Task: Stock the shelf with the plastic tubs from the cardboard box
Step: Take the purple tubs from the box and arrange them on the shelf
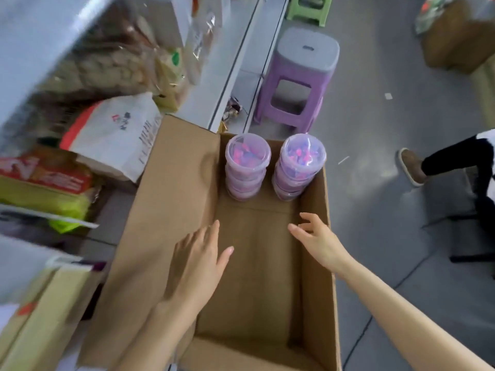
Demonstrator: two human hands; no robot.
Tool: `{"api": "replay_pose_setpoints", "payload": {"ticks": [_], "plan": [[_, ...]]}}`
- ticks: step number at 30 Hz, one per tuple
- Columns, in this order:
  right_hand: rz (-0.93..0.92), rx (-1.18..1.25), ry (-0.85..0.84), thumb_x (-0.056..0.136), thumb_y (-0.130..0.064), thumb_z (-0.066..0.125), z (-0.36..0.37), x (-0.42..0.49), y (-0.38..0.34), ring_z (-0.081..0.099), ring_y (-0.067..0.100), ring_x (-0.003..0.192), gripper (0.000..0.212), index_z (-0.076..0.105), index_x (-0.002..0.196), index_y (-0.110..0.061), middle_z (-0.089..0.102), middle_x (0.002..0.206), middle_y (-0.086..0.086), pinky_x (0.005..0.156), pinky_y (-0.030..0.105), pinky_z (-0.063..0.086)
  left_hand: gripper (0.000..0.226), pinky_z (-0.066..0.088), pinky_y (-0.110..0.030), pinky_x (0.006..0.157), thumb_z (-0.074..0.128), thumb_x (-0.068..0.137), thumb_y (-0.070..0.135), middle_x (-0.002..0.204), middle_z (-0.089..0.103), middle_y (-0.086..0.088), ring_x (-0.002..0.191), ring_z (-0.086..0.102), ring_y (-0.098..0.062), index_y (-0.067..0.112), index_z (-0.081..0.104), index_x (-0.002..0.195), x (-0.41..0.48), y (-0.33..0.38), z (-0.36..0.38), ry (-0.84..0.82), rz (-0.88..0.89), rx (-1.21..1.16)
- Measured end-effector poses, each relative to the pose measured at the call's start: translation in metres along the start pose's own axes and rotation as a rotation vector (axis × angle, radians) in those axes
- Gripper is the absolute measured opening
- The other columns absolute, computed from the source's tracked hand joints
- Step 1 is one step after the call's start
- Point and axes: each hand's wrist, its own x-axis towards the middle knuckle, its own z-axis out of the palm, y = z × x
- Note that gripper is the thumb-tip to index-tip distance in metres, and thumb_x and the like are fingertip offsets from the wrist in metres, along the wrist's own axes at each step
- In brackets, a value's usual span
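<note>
Box (pixel 171 199): open, brown cardboard, seen from above, its floor mostly bare.

Tubs: two stacks stand upright at the far end of the box, side by side but not touching. The left stack (pixel 247 156) stands apart from the box's left wall and the right stack (pixel 302 153) is close to its right wall. Clear lids, pink and purple contents (we cannot make out what they are).

Left hand (pixel 201 253): over the left side of the box, palm down, forearm coming in across the near left corner. Fingers straight and close together, pointing toward the far end, thumb out to the side. It holds nothing.

Right hand (pixel 318 236): over the right side of the box, just inside the right wall, wrist roughly straight with the forearm. Fingers loosely spread and slightly bent, reaching toward the tubs but well short of them. Holds nothing.

Left of the box: shelf (pixel 214 84) with packaged goods, a white bag (pixel 115 135) nearest the box's far left corner.

Beyond the box: a purple stool (pixel 305 52) on the grey floor.

Right of the box: another person's shoe (pixel 411 167) and dark trouser leg.
</note>
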Motion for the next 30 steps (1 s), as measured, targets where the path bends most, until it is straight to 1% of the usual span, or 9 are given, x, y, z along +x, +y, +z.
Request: {"api": "replay_pose_setpoints", "payload": {"ticks": [2, 6, 9, 12, 16, 18, 21, 25, 30], "plan": [[0.086, 0.282, 0.015, 0.087, -0.044, 0.057, 0.005, 0.041, 0.001, 0.06, 0.018, 0.108, 0.06, 0.035, 0.139, -0.021, 0.056, 0.122, 0.001, 0.097, 0.039, 0.047, 0.059, 0.054, -0.04, 0.071, 0.047, 0.083, 0.048, 0.098, 0.068, -0.014, 0.086, 0.064, -0.034, 0.005, 0.056, 0.123, 0.039, -0.008, 0.017, 0.033, -0.068, -0.114], [0.109, 0.687, 0.112, 0.088, -0.037, 0.061, -0.003, 0.105, 0.004, 0.064, 0.024, 0.101, 0.066, 0.029, 0.141, -0.015, 0.06, 0.119, 0.011, 0.089, 0.042, 0.052, 0.063, 0.044, -0.039, 0.093, 0.043, 0.09, 0.05, 0.127, 0.057, -0.003, 0.116, 0.052, -0.025, 0.018, 0.031, 0.143, 0.106, -0.007, 0.04, 0.087, -0.242, -0.418], [0.086, 0.836, 0.12, 0.086, -0.043, 0.061, -0.014, 0.138, 0.006, 0.069, 0.023, 0.097, 0.065, 0.034, 0.138, -0.015, 0.065, 0.115, 0.012, 0.086, 0.042, 0.053, 0.065, 0.047, -0.032, 0.078, 0.04, 0.09, 0.053, 0.1, 0.064, 0.013, 0.099, 0.059, -0.015, 0.022, 0.025, 0.145, 0.143, 0.001, 0.05, 0.115, -0.289, -0.595], [0.06, 0.891, 0.141, 0.086, -0.046, 0.059, -0.019, 0.159, 0.002, 0.07, 0.022, 0.092, 0.058, 0.041, 0.132, -0.015, 0.069, 0.109, 0.011, 0.081, 0.037, 0.054, 0.067, 0.049, -0.035, 0.082, 0.045, 0.085, 0.059, 0.07, 0.065, 0.015, 0.087, 0.063, -0.016, 0.017, 0.04, 0.136, 0.173, 0.006, 0.063, 0.134, -0.406, -0.839], [0.064, 0.922, 0.245, 0.089, -0.04, 0.058, -0.019, 0.173, -0.006, 0.072, 0.02, 0.084, 0.047, 0.044, 0.123, -0.011, 0.071, 0.097, 0.014, 0.073, 0.031, 0.054, 0.046, 0.053, -0.045, 0.086, 0.053, 0.079, 0.056, 0.07, 0.07, 0.004, 0.08, 0.068, -0.02, 0.019, 0.057, 0.106, 0.199, 0.009, 0.07, 0.154, -0.608, -1.168], [0.064, 0.934, 0.279, 0.09, -0.034, 0.059, -0.019, 0.176, -0.008, 0.072, 0.019, 0.081, 0.042, 0.043, 0.121, -0.01, 0.07, 0.094, 0.016, 0.072, 0.029, 0.054, 0.023, 0.055, -0.043, 0.081, 0.056, 0.085, 0.046, 0.068, 0.071, 0.0, 0.067, 0.068, -0.016, 0.024, 0.057, 0.089, 0.205, 0.013, 0.068, 0.152, -0.636, -1.181], [0.01, 0.918, 0.296, 0.092, -0.02, 0.056, -0.021, 0.171, -0.011, 0.071, 0.018, 0.075, 0.028, 0.044, 0.116, -0.011, 0.069, 0.084, 0.014, 0.072, 0.029, 0.054, 0.023, 0.057, -0.042, 0.076, 0.054, 0.091, 0.031, 0.066, 0.071, -0.007, 0.056, 0.066, -0.017, 0.013, 0.057, 0.076, 0.203, 0.02, 0.058, 0.171, -0.599, -1.195], [-0.069, 0.886, 0.26, 0.093, -0.016, 0.054, -0.021, 0.144, -0.012, 0.06, 0.016, 0.061, 0.014, 0.048, 0.105, -0.016, 0.07, 0.064, 0.008, 0.069, 0.028, 0.051, 0.02, 0.057, -0.045, 0.072, 0.056, 0.087, 0.03, 0.064, 0.069, -0.007, 0.058, 0.068, -0.019, 0.018, 0.06, 0.072, 0.174, 0.025, 0.054, 0.242, -0.553, -1.183], [-0.167, 0.834, 0.146, 0.092, -0.016, 0.054, -0.019, 0.092, -0.005, 0.053, 0.016, 0.056, 0.025, 0.051, 0.116, -0.015, 0.07, 0.075, 0.016, 0.068, 0.029, 0.051, 0.017, 0.055, -0.035, 0.065, 0.056, 0.09, 0.019, 0.059, 0.07, -0.008, 0.056, 0.068, -0.021, 0.016, 0.064, 0.075, 0.114, 0.032, 0.039, 0.324, -0.548, -1.2]]}}
